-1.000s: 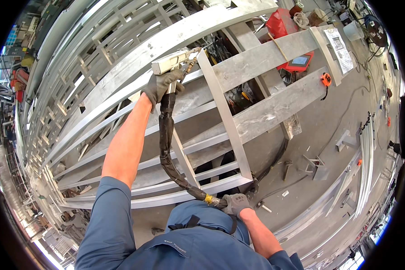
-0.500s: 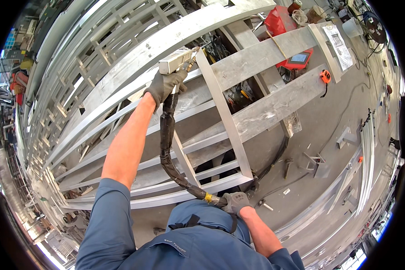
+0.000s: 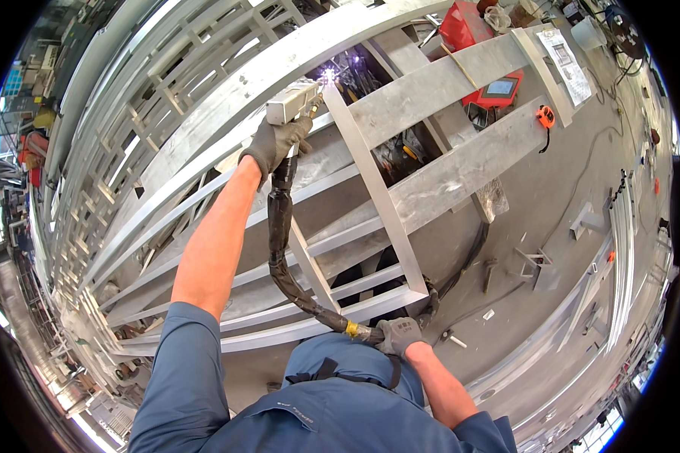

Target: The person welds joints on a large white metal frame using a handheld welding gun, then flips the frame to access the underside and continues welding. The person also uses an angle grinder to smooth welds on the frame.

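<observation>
Clamped with the fingers of the gloved left hand [image 3: 274, 145] around the handle of a boxy, pale welding tool [image 3: 295, 103], pointing its tip at the upper end of a slanting metal bar [image 3: 368, 158]. Closed likewise with the gloved right hand [image 3: 400, 334] around the black-wrapped cable [image 3: 279, 219], beside a band of yellow tape [image 3: 351, 328], close to the waist. Showing now at the tip, unlike half a second ago, a violet-white spark [image 3: 329, 75], too bright to tell touching from just apart. Suggesting, as a judgement, a change from lining up to actual welding, with a steady left hand now likely to matter most. Passing outward, beyond the bar, to two broad metal plates [image 3: 415, 98], with a red-cased screen unit [image 3: 500, 89] seen between them, an orange tape measure [image 3: 545, 115] on the lower one, and a printed sheet [image 3: 565, 66] near the far end.
</observation>
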`<state>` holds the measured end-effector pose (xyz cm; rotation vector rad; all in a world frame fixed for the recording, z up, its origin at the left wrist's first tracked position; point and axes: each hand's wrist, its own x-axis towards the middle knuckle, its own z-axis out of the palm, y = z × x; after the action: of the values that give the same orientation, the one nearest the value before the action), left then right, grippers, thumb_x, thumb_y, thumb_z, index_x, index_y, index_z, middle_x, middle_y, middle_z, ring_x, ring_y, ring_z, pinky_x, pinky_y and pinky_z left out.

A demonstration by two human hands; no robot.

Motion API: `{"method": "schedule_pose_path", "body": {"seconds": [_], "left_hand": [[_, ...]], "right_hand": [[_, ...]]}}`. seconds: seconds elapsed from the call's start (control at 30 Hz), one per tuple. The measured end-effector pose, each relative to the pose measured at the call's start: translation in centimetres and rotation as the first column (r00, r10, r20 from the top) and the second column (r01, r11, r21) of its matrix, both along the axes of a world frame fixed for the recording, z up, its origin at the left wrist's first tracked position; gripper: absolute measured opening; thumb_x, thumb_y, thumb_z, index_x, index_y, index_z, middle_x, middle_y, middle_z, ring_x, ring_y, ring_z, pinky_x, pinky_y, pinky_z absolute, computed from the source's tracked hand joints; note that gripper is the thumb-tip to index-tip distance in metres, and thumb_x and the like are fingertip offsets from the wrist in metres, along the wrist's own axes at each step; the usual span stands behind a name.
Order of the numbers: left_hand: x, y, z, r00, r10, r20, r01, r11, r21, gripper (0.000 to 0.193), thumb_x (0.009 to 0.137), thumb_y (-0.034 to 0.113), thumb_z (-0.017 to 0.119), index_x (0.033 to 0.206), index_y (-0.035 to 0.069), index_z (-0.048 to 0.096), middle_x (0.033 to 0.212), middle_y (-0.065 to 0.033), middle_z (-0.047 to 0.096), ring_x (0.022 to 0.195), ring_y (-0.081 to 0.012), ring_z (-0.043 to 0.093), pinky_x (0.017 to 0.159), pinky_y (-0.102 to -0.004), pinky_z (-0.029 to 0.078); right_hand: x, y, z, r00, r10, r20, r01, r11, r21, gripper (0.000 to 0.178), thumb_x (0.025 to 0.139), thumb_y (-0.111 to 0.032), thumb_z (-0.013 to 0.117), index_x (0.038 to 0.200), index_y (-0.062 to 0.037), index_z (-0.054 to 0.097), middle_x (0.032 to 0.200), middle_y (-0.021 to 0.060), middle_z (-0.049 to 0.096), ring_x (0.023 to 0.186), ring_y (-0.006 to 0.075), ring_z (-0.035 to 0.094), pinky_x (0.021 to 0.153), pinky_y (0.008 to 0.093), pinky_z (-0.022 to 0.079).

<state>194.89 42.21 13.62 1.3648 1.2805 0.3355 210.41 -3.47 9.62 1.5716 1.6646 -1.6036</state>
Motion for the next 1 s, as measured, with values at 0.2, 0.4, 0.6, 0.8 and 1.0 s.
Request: {"method": "schedule_pose_path", "body": {"seconds": [0.2, 0.4, 0.6, 0.8, 1.0], "left_hand": [[-0.3, -0.1, -0.3, 0.998, 0.016, 0.061, -0.017, 1.0, 0.026, 0.055, 0.085, 0.033, 0.074, 0.123, -0.005, 0.06, 0.084, -0.0124, 0.068, 0.064, -0.0187, 0.069, 0.054, -0.0322, 0.053], [-1.4, -0.1, -0.9, 0.996, 0.024, 0.091, -0.025, 1.0, 0.009, 0.061, 0.083, 0.035, 0.075, 0.125, -0.005, 0.058, 0.088, -0.013, 0.068, 0.064, -0.0197, 0.069, 0.054, -0.0327, 0.053], [-1.6, -0.5, 0.1, 0.995, 0.026, 0.1, -0.026, 1.0, -0.006, 0.056, 0.083, 0.037, 0.076, 0.121, -0.002, 0.061, 0.086, -0.0101, 0.068, 0.065, -0.0178, 0.068, 0.055, -0.031, 0.052], [-2.3, -0.7, 2.0, 0.989, 0.08, 0.121, -0.073, 0.995, -0.064, 0.049, 0.081, 0.04, 0.078, 0.11, 0.002, 0.067, 0.079, -0.0113, 0.07, 0.066, -0.017, 0.067, 0.058, -0.0295, 0.051], [-2.2, -0.1, 0.7, 0.984, 0.074, 0.16, -0.067, 0.997, -0.047, 0.05, 0.082, 0.038, 0.077, 0.113, 0.0, 0.066, 0.082, -0.0109, 0.069, 0.065, -0.0178, 0.068, 0.057, -0.0298, 0.052]], "right_hand": [[0.0, 0.3, 0.1, 1.0, 0.015, -0.001, -0.015, 1.0, -0.018, 0.047, 0.078, -0.042, 0.071, 0.114, -0.0126, 0.069, 0.103, 0.0147, 0.074, 0.099, 0.0326, 0.072, 0.087, 0.0456, 0.055], [0.0, 0.8, 0.8, 1.0, -0.001, -0.021, 0.0, 1.0, -0.024, 0.046, 0.079, -0.042, 0.069, 0.114, -0.0125, 0.069, 0.103, 0.0153, 0.074, 0.099, 0.0334, 0.071, 0.087, 0.0455, 0.054], [-0.2, 0.8, 0.6, 1.0, 0.01, -0.02, -0.01, 1.0, -0.019, 0.043, 0.079, -0.04, 0.067, 0.112, -0.0124, 0.068, 0.102, 0.0153, 0.074, 0.1, 0.0331, 0.071, 0.087, 0.0455, 0.053], [0.1, 1.0, 0.9, 1.0, -0.005, -0.009, 0.004, 0.999, -0.051, 0.045, 0.079, -0.041, 0.069, 0.114, -0.0121, 0.068, 0.103, 0.0159, 0.074, 0.1, 0.033, 0.071, 0.089, 0.0449, 0.053], [-0.1, 0.6, -0.2, 1.0, -0.002, 0.006, 0.002, 0.997, -0.074, 0.047, 0.079, -0.041, 0.07, 0.117, -0.0122, 0.067, 0.104, 0.0169, 0.073, 0.1, 0.0337, 0.071, 0.09, 0.0451, 0.053]]}}
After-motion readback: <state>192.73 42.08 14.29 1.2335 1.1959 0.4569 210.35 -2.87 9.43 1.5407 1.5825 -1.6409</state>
